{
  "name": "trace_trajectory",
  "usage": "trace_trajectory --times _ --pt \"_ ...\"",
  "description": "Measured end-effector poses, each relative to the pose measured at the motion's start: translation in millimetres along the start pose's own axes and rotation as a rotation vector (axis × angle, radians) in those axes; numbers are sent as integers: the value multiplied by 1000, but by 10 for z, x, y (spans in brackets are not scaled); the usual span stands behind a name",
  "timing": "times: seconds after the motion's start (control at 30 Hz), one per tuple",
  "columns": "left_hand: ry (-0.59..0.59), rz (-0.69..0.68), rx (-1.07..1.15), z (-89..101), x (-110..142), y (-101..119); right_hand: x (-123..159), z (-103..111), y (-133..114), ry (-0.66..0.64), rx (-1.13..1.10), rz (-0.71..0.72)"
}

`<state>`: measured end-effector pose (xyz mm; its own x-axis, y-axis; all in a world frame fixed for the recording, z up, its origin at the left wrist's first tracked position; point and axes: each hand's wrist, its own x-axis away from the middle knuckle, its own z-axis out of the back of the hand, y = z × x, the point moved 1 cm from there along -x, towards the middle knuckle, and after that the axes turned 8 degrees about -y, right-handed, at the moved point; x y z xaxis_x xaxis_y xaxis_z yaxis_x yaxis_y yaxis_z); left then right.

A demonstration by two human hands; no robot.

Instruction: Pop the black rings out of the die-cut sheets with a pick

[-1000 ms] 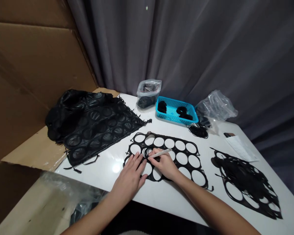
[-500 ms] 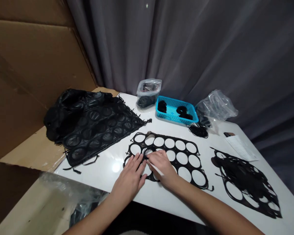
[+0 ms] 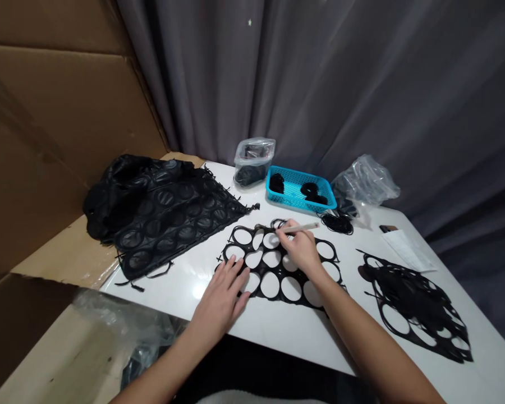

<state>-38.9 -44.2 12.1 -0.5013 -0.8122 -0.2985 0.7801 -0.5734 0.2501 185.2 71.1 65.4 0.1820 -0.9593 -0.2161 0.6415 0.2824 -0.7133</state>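
Observation:
A black sheet with rows of round holes (image 3: 280, 273) lies flat on the white table in front of me. My left hand (image 3: 224, 286) rests on its left end, fingers stretched out and pressing down. My right hand (image 3: 299, 247) is closed on a slim, pale, pen-like stick (image 3: 305, 227), over the sheet's far edge. Thin black loops (image 3: 279, 223) show beside its fingertips; whether the fingers hold them too I cannot tell. Near the right fingertips the sheet is drawn up, and some holes look squeezed narrow.
To the left lies a large black sheet with filled circles (image 3: 168, 216). Behind stand a clear bag (image 3: 255, 163) and a blue basket (image 3: 301, 203) with black coils. Black cord (image 3: 337, 223), a plastic bag (image 3: 368, 182), paper (image 3: 408, 251) and heaped black cut-outs (image 3: 421, 306) lie right.
My right hand has moved from beside the left hand to the sheet's far edge, with the pale stick and black loops. The sheet is pulled out of shape there. My left hand stays put.

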Motion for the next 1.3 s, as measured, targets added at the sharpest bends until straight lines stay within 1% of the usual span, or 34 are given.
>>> trace_trajectory --times 0.07,0.13,0.2,0.27,0.37,0.47,0.8,0.87,0.9,1.03,1.1,1.17,1.23,1.3 --pt "28 -19 21 54 101 47 250 -134 -122 -152 -88 -9" --pt "16 -24 23 80 220 105 500 -271 -221 -273 -141 0" --pt "-4 -23 4 71 327 155 712 -385 -282 -347 -158 11" --pt "-2 -29 -19 36 405 188 865 -470 -307 -381 -162 24" --pt "12 -33 -39 -30 460 203 993 -544 -308 -374 -168 33" --pt "10 -15 -60 -66 469 206 1046 -578 -310 -349 -152 34" --pt "14 -4 -37 -57 468 218 1095 -610 -383 -297 -86 65" --pt "19 -3 -35 -64 465 217 1131 -634 -369 -279 -42 119" --pt "23 -5 -37 -69 462 217 1160 -652 -360 -267 -13 169" --pt "40 -15 -45 -91 451 209 1274 -722 -349 -286 165 428" --pt "42 -20 -48 -96 449 202 1229 -693 -351 -307 258 479" --pt "39 -29 -48 -89 447 200 1052 -578 -320 -273 332 440" --pt "32 -32 -47 -75 444 204 758 -384 -232 -163 400 338" --pt "30 -31 -49 -59 442 214 423 -155 -107 9 457 223"
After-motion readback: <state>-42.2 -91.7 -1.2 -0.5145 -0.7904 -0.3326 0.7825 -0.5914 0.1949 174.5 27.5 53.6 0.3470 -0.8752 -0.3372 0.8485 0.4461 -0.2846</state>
